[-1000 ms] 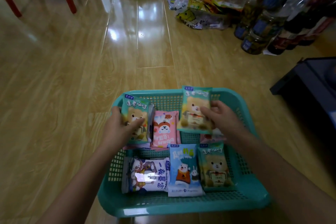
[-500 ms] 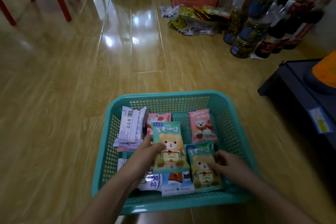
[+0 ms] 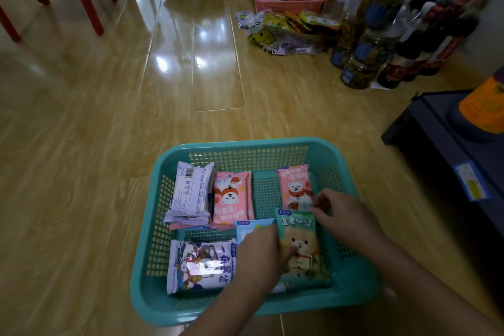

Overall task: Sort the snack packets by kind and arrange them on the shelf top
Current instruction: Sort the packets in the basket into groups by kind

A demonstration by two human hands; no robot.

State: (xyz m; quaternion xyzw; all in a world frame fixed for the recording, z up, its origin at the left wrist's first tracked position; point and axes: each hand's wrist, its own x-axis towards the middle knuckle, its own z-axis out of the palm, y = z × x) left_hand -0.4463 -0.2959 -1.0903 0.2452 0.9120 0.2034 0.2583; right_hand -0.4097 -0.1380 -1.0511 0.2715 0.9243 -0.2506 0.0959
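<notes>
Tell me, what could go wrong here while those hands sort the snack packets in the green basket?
The left hand presses on the green bear packet, which covers others of its kind, so one could be missed. The blue packet is mostly hidden under that hand and may be misjudged. On the left of the basket, the white packet lies back side up on a pile, so its kind is hard to read.

"nice da" on plastic bag (image 3: 275,42)

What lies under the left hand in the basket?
The left hand covers most of a blue packet and the green packet's left edge. Anything beneath is hidden.
</notes>
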